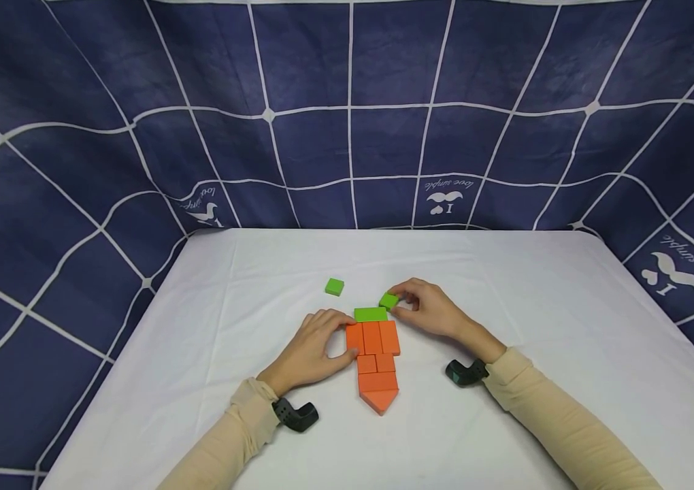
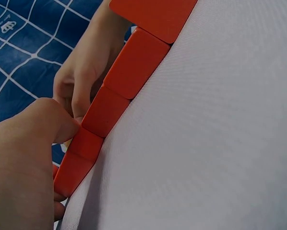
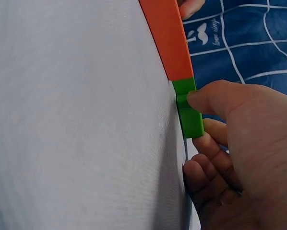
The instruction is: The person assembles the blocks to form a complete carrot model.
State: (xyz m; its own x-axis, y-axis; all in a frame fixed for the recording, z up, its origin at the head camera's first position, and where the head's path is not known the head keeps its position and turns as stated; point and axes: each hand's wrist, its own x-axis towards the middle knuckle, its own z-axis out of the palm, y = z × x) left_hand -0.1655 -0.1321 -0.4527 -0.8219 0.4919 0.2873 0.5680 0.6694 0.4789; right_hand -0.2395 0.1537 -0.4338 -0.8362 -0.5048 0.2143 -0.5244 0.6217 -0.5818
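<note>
Flat orange wooden blocks [image 1: 371, 338] lie edge to edge in a column, with a pointed orange block [image 1: 379, 400] at the near end. My left hand [image 1: 316, 347] grips the leftmost long orange block [image 1: 354, 338] of the top row, thumb at its near end and fingers at its far end. A green rectangular block [image 1: 371, 314] sits against the far side of that row. Between thumb and fingers my right hand [image 1: 429, 306] pinches a small green block [image 3: 192, 122], right at the corner of the green rectangle.
Another small green block [image 1: 335, 286] lies alone behind the column, to its left. White cloth covers the table [image 1: 249, 286], and a dark blue curtain with white lines [image 1: 384, 143] hangs behind it. Both wrists carry a black device [image 1: 298, 416].
</note>
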